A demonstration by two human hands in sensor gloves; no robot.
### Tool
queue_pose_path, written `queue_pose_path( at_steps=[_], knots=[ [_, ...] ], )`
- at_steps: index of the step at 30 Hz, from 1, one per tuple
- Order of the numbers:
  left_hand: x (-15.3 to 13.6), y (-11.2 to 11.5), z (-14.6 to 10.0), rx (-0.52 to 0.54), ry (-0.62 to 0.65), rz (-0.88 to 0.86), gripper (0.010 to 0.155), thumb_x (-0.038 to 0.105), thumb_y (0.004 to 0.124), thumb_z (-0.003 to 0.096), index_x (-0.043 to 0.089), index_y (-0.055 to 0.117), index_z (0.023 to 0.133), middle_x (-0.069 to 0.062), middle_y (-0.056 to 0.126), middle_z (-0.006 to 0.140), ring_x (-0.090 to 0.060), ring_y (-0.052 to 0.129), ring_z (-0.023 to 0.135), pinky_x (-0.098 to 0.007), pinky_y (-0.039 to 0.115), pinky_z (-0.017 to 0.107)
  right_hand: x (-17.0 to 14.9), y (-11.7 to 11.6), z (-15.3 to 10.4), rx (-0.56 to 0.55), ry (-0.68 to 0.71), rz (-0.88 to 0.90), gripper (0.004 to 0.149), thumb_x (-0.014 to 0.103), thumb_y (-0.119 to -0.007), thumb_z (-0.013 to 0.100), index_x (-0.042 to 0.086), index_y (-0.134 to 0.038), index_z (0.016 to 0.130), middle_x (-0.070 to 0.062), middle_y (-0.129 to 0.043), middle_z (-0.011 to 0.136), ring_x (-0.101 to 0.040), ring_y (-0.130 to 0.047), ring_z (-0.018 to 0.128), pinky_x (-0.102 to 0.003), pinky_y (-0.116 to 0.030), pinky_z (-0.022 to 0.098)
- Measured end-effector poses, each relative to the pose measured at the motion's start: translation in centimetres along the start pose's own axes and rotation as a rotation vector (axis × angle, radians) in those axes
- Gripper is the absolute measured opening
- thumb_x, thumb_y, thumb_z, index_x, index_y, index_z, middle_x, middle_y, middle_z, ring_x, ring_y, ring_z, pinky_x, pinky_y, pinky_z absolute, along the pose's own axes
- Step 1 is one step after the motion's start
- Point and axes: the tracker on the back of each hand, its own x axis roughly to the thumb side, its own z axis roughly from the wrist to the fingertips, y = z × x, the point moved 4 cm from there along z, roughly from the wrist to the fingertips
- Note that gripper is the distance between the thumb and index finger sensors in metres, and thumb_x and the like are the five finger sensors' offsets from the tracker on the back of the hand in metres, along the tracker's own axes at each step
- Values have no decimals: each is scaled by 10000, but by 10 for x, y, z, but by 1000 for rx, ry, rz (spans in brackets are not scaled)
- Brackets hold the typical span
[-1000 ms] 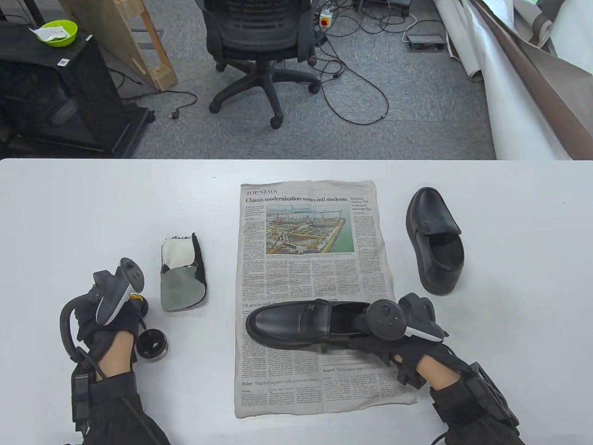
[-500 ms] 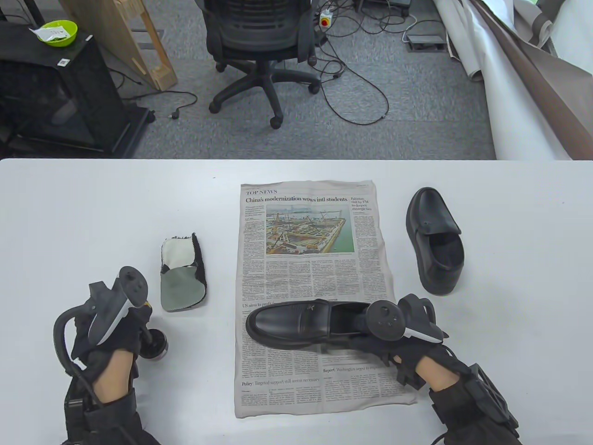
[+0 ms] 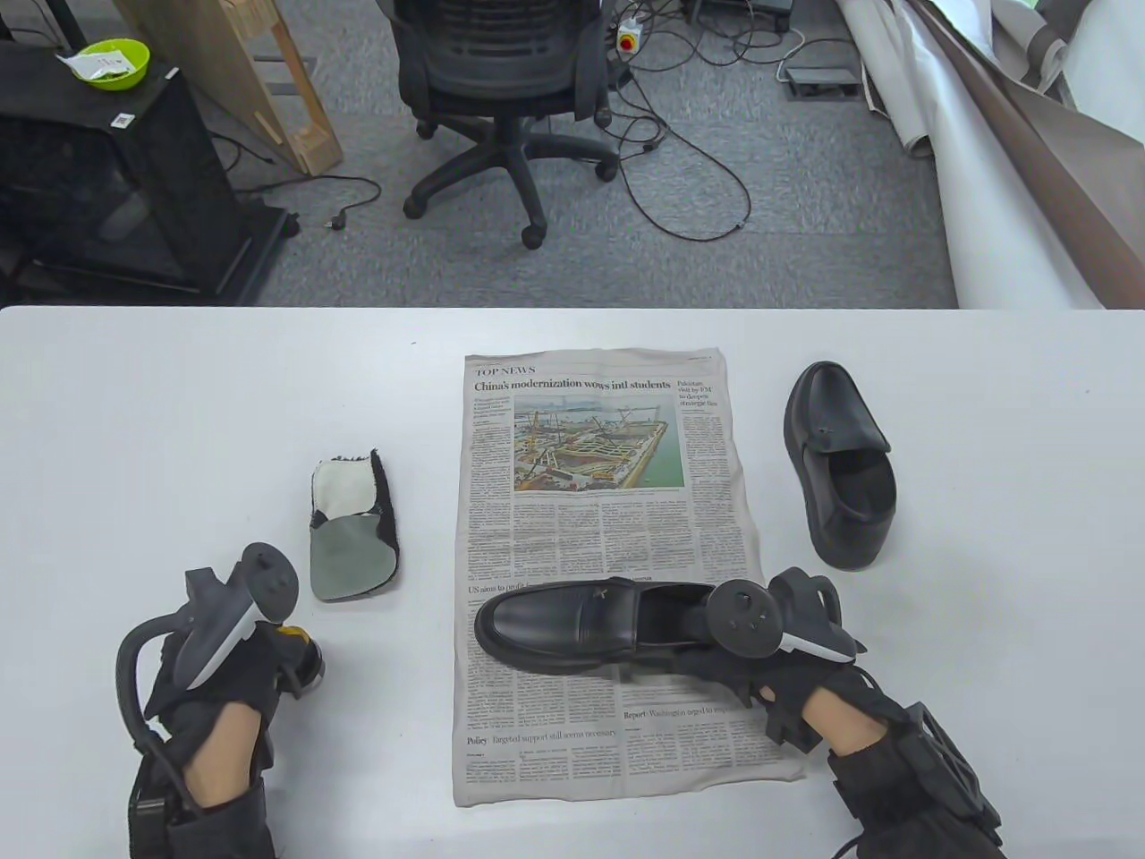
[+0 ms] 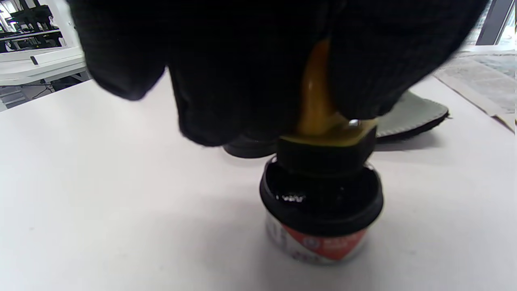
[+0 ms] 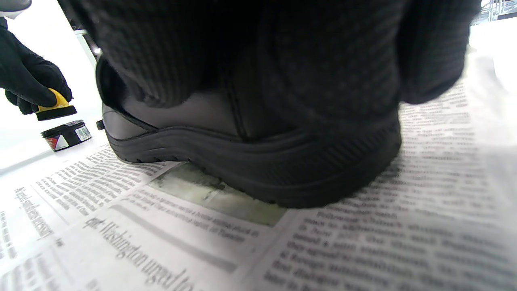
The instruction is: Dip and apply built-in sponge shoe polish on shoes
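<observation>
Your white table [image 3: 134, 429] carries everything, and the newspaper [image 3: 608, 537] lies on it with its long axis running away from you, headline at the far end. Across the paper's near half lies the black loafer [image 3: 572, 626], upright on its sole, long axis crosswise to the sheet, toe pointing toward your left and heel toward your right. Your right hand [image 3: 769, 658] grips that heel; in the right wrist view the gloved fingers [image 5: 282, 60] wrap over the back of the shoe.

The second loafer [image 3: 841, 465] stands on bare table just off the paper's right edge, well apart from the first, toe pointing away from you and slightly left. On the paper's other side lies a polishing mitt [image 3: 351, 528], lengthwise toward you, just beyond your left hand.

Your left hand [image 3: 228, 658] is closed around the yellow-handled sponge applicator [image 4: 323, 137], held upright with its black sponge face down at the mouth of the open polish jar [image 4: 321, 214]. The jar stands upright on the table near your left edge of the paper, well left of the loafer's toe. Bare tabletop and the paper's edge lie between the jar and the toe.
</observation>
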Motion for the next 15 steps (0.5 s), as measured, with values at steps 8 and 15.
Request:
queue_pose_path(
  at_steps=[8, 15],
  knots=[
    [-3, 8, 6, -36, -20, 8, 495, 474, 973, 388, 238, 885, 814, -11, 1062, 705, -221, 1059, 580, -480, 858, 525, 0, 0, 0, -2, -3, -1, 414, 555, -853, 334, 267, -896, 627, -4, -893, 601, -78, -1005, 207, -392, -888, 446],
    [1, 7, 3, -26, -29, 13, 500, 477, 981, 383, 224, 898, 806, -17, 1085, 687, -215, 1083, 542, -470, 881, 502, 0, 0, 0, -2, -5, -1, 415, 557, -853, 333, 268, -895, 628, -2, -892, 602, -76, -1005, 207, -392, -888, 446]
  ],
)
